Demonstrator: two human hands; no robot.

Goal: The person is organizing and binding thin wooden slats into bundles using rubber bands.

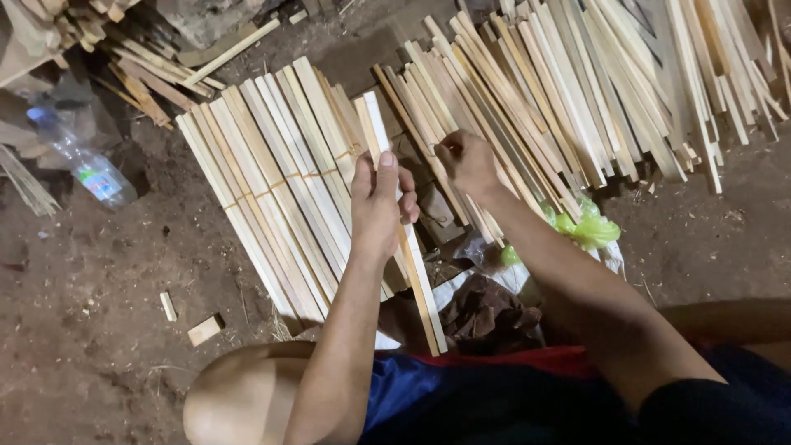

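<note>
Two bare forearms reach up from the lower edge toward twelve o'clock. The left hand (377,202) shows its back, thumb straight and pointing to twelve o'clock, fingers curled in a grip. The right hand (468,163), at two o'clock from it, is a loose fist, wrist bent, fingertips pinched together.

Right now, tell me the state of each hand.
Left hand: closed on a long pale wooden slat.
Right hand: fingers pinched shut at the loose pale wooden slats; contents cannot be told.

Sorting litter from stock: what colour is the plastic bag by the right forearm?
Bright green plastic bag, clearest in the head view.
</note>
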